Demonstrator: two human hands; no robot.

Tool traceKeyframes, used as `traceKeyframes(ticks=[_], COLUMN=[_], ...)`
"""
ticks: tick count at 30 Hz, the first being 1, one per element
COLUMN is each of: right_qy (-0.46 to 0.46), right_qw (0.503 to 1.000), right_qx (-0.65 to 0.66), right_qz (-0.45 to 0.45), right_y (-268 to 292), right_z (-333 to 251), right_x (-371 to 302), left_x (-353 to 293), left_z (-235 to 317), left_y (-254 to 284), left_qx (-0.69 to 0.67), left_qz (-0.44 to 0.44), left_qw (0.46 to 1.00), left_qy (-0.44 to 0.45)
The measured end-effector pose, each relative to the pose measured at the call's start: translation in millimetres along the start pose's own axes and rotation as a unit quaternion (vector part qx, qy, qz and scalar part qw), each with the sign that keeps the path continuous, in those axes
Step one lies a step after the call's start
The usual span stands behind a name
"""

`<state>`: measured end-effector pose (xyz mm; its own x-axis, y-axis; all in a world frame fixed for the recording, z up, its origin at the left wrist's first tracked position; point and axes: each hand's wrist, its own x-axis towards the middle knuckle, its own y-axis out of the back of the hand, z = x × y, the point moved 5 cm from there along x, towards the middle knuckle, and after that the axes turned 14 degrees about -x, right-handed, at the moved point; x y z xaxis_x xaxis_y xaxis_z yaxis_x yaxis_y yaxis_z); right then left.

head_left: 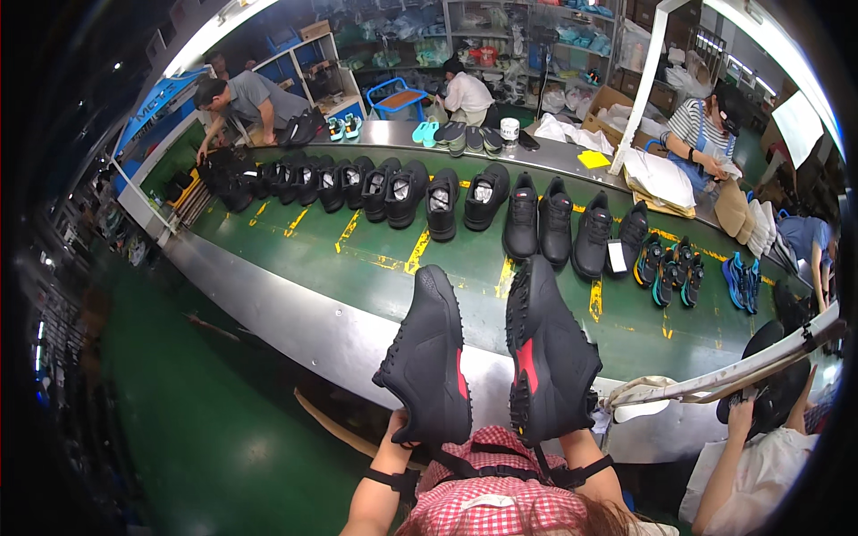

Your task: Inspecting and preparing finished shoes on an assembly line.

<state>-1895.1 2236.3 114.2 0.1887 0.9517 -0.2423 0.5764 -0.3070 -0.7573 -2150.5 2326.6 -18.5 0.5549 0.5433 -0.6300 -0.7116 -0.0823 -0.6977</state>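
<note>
1. Nearest you, your red-and-white checked top (487,500) fills the bottom edge, with dark straps crossing it.
2. Your left hand (399,431) is wrapped around the heel of the left black shoe (429,357), holding it up sole toward you — a red patch shows on the sole.
3. Your right hand (572,427) is mostly hidden behind the right black shoe (550,353); you carry that shoe at its heel, though how your fingers sit cannot be told.
4. Both shoes are raised side by side, toes pointing away, just apart, above the near steel edge of the green conveyor belt (357,263).
5. On the belt, a row of black shoes (429,198) runs across, with teal-trimmed shoes (670,268) at the right end.
6. Beside you on the right, another person's hand (740,413) grips a dark shoe (776,380).
7. Across the belt, three people work — one leaning over it at the far left (250,103).
</note>
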Motion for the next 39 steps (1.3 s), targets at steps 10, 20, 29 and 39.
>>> traceKeyframes(ticks=[10,20,29,39], right_qy=[-0.026,-0.060,-0.126,-0.051], right_qw=[1.000,0.998,0.938,0.615], right_qx=[0.013,-0.005,-0.315,-0.750], right_qz=[-0.006,-0.004,0.064,0.236], right_y=[-5,3,4,20], right_z=[3,20,39,94], right_x=[-2,-6,37,56], left_x=[-58,-94,-126,-171], left_z=[1,12,36,60], left_y=[-66,-82,-89,-100], left_qx=[0.143,0.221,0.284,0.358], left_qz=[-0.021,-0.010,0.013,0.032], left_qw=[0.984,0.959,0.930,0.885], left_qy=[-0.107,-0.174,-0.235,-0.297])
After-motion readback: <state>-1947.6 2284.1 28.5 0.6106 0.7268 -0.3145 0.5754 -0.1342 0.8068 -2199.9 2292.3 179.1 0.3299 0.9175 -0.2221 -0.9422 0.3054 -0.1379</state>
